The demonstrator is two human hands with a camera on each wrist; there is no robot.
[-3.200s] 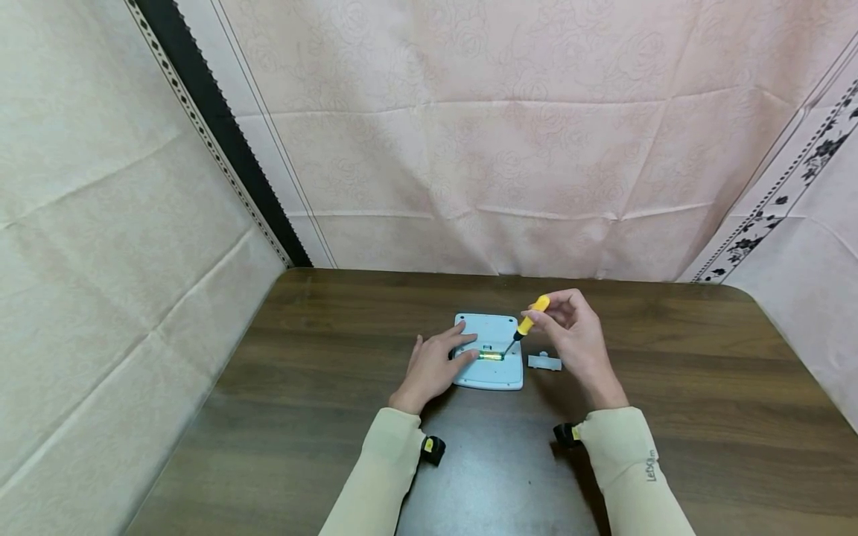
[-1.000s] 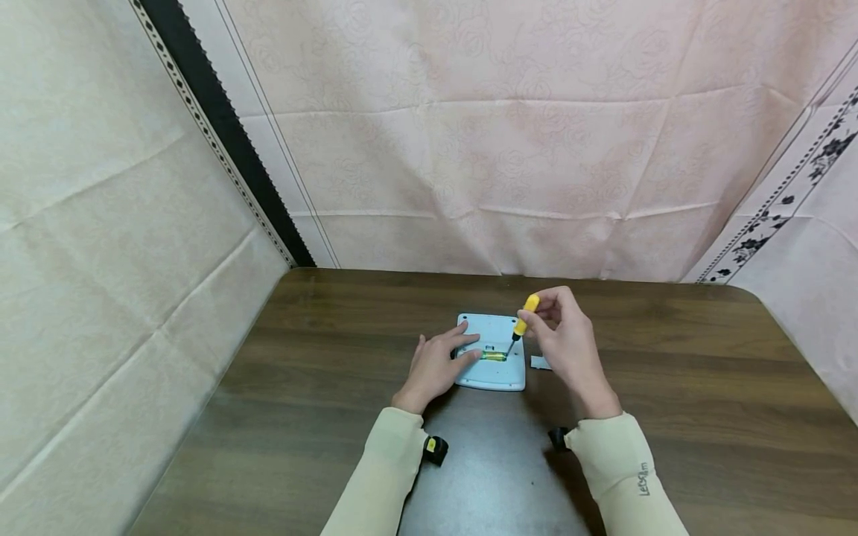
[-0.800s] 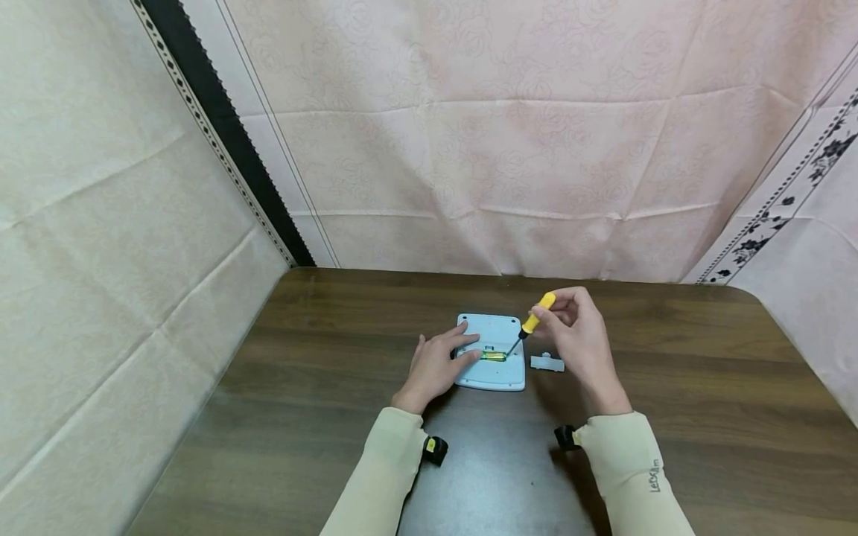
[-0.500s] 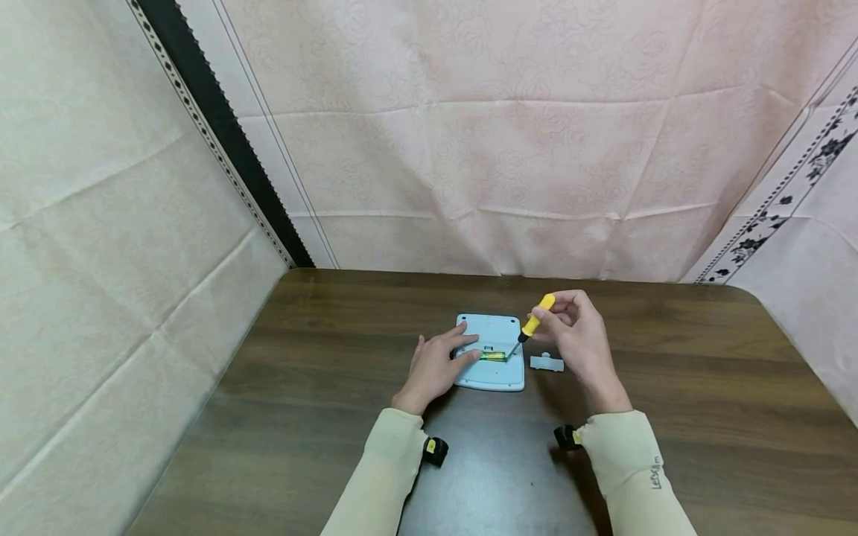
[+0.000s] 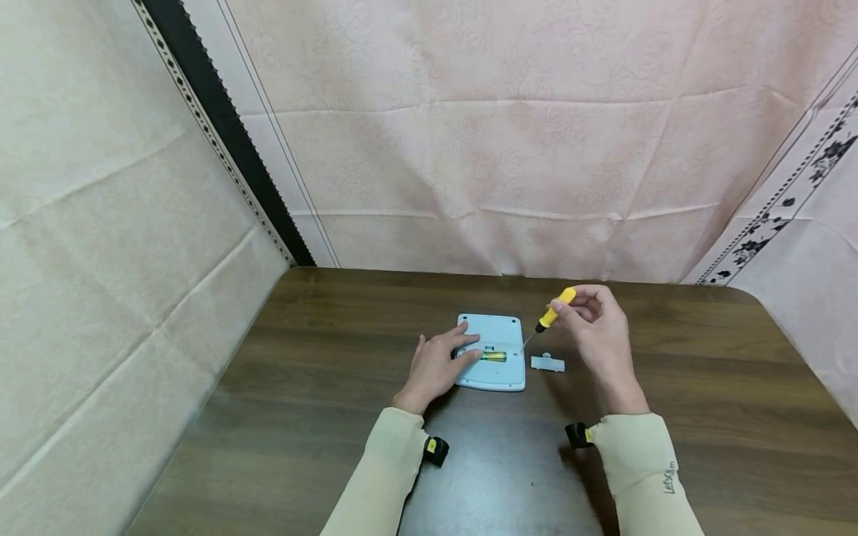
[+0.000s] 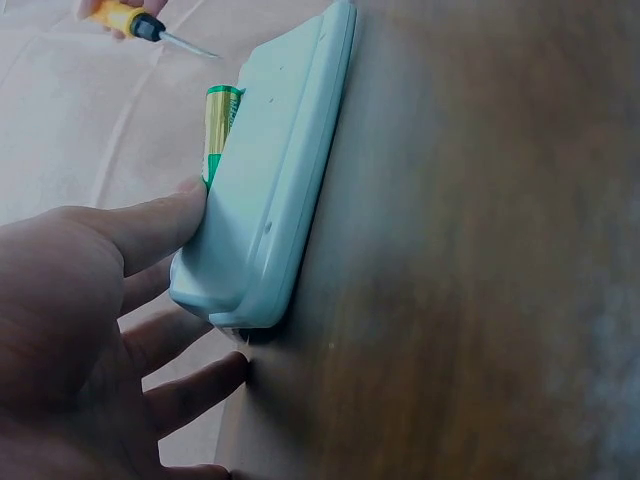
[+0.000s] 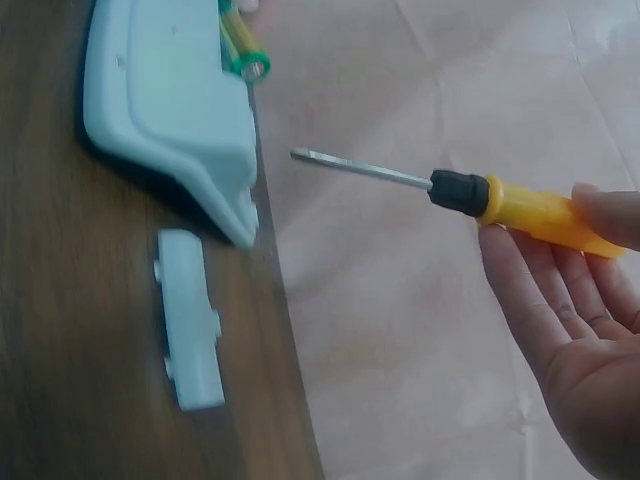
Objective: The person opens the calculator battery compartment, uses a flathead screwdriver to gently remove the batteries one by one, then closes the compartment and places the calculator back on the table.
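A pale blue device (image 5: 492, 350) lay back-side up on the dark wooden worktop (image 5: 704, 387), and everything else is placed from it. In its open battery bay sat a green and yellow battery (image 5: 492, 356), its end standing a little proud of the casing in the left wrist view (image 6: 222, 125).

The left hand (image 5: 434, 366) rested on the device's left edge. Its fingers (image 6: 165, 225) were straight and slightly spread, one fingertip pressing the casing just beside the battery, the others lying on the worktop at the device's near corner.

The right hand (image 5: 599, 335) hovered to the right of the device and above the worktop. Its fingers (image 7: 605, 215) pinched the yellow handle of a small screwdriver (image 5: 551, 316); the thumb's position was only partly visible. The tool slanted down toward the device's right edge, its metal tip (image 7: 300, 155) in the air, clear of the casing and the battery.

A small pale blue battery cover (image 5: 547, 362) lay flat on the worktop just right of the device, apart from it and below the screwdriver's shaft.

Pink patterned cloth (image 5: 536, 149) hung behind the device, beyond the worktop's far edge.
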